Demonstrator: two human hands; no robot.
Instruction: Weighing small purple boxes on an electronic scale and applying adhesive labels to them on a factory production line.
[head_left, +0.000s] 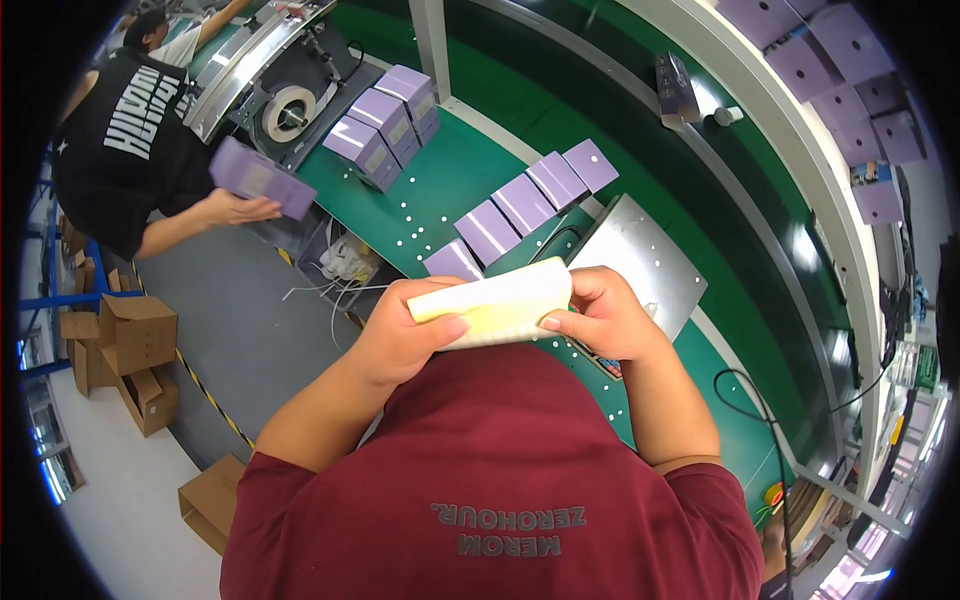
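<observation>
Close in front of my chest I hold a pale yellow and white sheet or roll (pixel 490 300), bright with glare; I cannot tell its exact kind. My left hand (pixel 405 330) is closed on its left end, thumb lying across the front. At the right end, my right hand (pixel 607 315) grips it with the thumb at its lower edge. Just beyond it a slanting row of purple boxes (pixel 490 232) lies on the green work surface (pixel 385 225). Near my right hand sits a silver metal platform (pixel 640 255), partly covered by that hand.
More purple boxes (pixel 365 145) stand by a machine with a tape reel (pixel 289 113). At left a person in black (pixel 130 150) holds a purple box (pixel 262 180). Small white dots dot the green surface. Cardboard boxes (pixel 138 335) are at far left; a dark conveyor (pixel 740 210) curves past.
</observation>
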